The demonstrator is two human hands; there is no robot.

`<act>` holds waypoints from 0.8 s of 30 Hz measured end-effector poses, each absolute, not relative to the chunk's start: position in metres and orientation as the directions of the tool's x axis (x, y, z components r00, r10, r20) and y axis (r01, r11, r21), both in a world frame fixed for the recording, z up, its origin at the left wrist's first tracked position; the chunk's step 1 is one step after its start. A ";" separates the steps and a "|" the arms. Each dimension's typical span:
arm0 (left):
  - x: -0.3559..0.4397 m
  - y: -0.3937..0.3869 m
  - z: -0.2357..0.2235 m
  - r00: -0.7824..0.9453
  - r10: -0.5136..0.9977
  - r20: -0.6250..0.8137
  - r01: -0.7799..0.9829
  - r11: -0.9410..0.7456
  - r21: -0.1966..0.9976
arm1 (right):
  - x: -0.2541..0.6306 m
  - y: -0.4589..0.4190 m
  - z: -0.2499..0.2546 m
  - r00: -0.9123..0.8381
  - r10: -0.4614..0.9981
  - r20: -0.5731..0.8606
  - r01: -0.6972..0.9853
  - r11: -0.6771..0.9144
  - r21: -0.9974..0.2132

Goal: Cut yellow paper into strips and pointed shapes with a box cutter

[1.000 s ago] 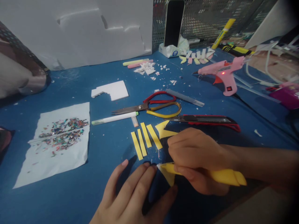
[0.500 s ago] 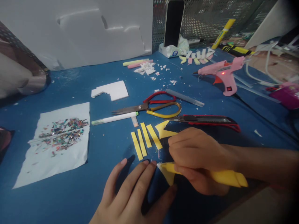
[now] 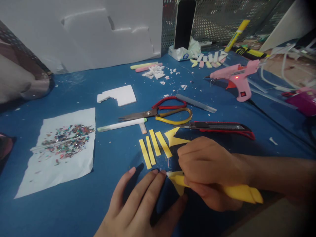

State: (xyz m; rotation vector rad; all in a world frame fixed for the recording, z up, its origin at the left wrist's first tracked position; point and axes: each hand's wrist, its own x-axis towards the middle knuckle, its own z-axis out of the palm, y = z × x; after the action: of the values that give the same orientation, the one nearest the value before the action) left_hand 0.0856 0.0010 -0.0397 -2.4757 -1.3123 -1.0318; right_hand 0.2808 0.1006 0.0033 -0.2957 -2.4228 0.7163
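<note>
My right hand [image 3: 209, 174] is closed around a yellow marker [image 3: 243, 193]. Its tip, pointing left, rests on a small triangular foam piece [image 3: 179, 188] coloured mostly yellow, with white showing at its upper left corner. My left hand [image 3: 142, 204] lies palm down with fingers spread; its fingertips and thumb touch the edges of that piece. Just beyond my hands lie several yellow strips [image 3: 154, 142] and a yellow notched piece [image 3: 174, 140], the latter partly hidden behind my right knuckles.
Scissors [image 3: 148, 113], a red cutter knife [image 3: 219, 126] and a white marker [image 3: 123, 124] lie ahead. At the left is paper with glitter flakes [image 3: 81, 174]. A pink glue gun [image 3: 243, 79] stands at the right; a white foam offcut [image 3: 125, 95] and a phone [image 3: 185, 26] are farther back.
The marker's back end has dipped slightly down and to the right as my right hand shifts a little. My left hand stays almost in place beside the triangular piece.
</note>
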 end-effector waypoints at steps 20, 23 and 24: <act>0.080 0.003 -0.036 0.471 0.653 0.593 0.760 -0.642 0.103 | 0.281 0.102 0.003 -0.787 0.392 0.477 0.071 0.825 -0.560; 0.080 0.002 -0.036 0.482 0.658 0.578 0.757 -0.645 0.104 | 0.281 0.101 0.001 -0.788 0.389 0.477 0.067 0.825 -0.561; 0.080 0.001 -0.036 0.480 0.669 0.567 0.758 -0.642 0.115 | 0.281 0.101 0.001 -0.791 0.386 0.475 0.065 0.824 -0.562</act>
State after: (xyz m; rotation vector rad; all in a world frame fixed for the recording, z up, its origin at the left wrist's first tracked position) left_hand 0.0804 0.0013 -0.0359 -2.5701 -1.2489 -0.8815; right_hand 0.2815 0.1010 0.0009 -0.3302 -2.4101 0.7148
